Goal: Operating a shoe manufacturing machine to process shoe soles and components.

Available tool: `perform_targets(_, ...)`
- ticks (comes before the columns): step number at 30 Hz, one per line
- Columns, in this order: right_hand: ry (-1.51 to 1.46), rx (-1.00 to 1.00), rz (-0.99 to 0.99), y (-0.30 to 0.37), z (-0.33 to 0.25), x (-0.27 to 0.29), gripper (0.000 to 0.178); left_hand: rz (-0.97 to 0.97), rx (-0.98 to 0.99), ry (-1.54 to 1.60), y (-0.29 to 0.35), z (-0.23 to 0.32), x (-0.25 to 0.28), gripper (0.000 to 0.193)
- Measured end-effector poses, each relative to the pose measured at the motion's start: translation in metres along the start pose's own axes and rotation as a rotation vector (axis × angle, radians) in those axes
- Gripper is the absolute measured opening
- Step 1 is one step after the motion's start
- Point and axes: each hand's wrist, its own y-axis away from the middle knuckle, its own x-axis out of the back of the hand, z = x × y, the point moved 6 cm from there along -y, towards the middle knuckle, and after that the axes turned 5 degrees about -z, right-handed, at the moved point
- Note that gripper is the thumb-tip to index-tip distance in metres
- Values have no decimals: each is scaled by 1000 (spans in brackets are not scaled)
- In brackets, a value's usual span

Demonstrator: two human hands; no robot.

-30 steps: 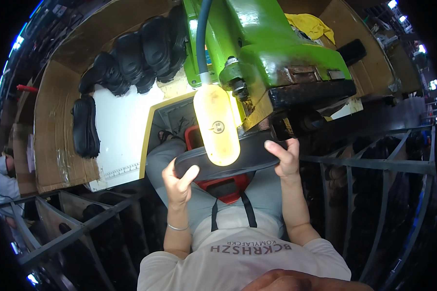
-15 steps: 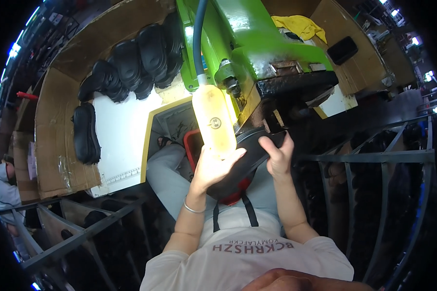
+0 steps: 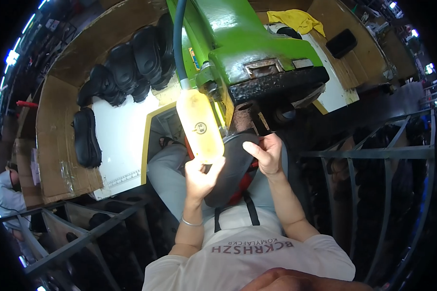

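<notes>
Shirt fabric, white with dark reddish lettering (image 3: 250,262), fills the lower edge, with legs in light grey trousers (image 3: 166,169) beyond it. A long black sole-shaped piece (image 3: 233,165) slants above the lap, its upper end just beside the machine's metal working parts. The right hand (image 3: 268,156) is partly closed and pinches that upper end, thumb on its face and fingers bent behind the edge. The left hand (image 3: 201,180) is half curled at the piece's left edge, thumb and forefinger slightly parted; whether it grips the piece, I cannot tell. Just above that hand hangs a glowing yellow oval lamp (image 3: 199,123) on a blue-grey hose (image 3: 179,43). Grey metal racks (image 3: 369,153) stand at both sides. Beyond the lamp rises a glossy green machine (image 3: 260,48) on a white tabletop (image 3: 119,136). Left of it, black padded pieces (image 3: 124,68) lean in a row against a brown cardboard wall (image 3: 63,128); a crumpled yellow cloth (image 3: 300,21) lies behind on the right. At the far left is another person (image 3: 8,196) in pale clothing.
</notes>
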Motion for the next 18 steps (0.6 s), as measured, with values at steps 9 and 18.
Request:
perform_targets(9,22,-389,-112,96,56,-3,47,58,-152,-200,-18,-6,-24,16)
perform_targets(18,-71,-380,133,134,35,67,28,64,12,164,14,-23,-21,37)
